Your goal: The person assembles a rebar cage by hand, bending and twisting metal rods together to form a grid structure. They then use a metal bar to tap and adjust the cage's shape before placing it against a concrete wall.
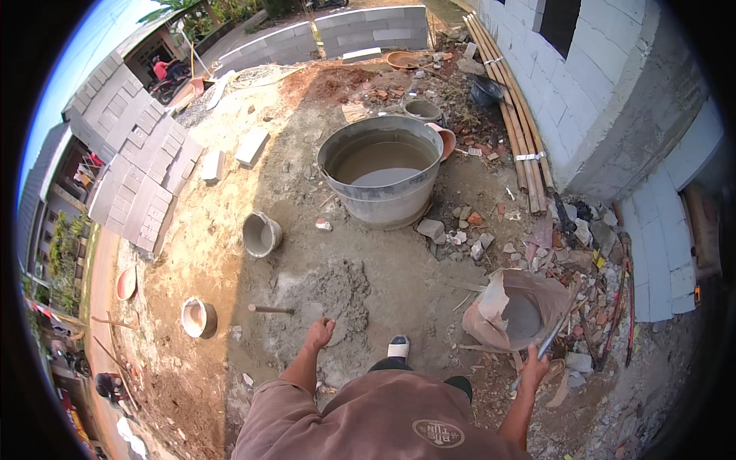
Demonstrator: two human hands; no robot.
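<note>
My right hand (534, 368) is wrapped round a long grey handle (553, 331), whose far end reaches over a torn paper bag (491, 307). Grey powder (523, 316) lies inside that bag. My left hand (320, 333) hangs with its fingers curled in, and nothing shows in it. It is nearest to a heap of wet grey mortar (341, 290) on the ground. A short wooden handle (268, 309) lies at the mortar's left side; whatever it belongs to is hidden.
Ahead stands a large tub (383, 203) of murky water. Two buckets (262, 234) are on the left. Rubble (460, 226) and bamboo poles (510, 115) lie along the block wall (590, 100) at right. Stacked blocks (138, 161) rise at far left.
</note>
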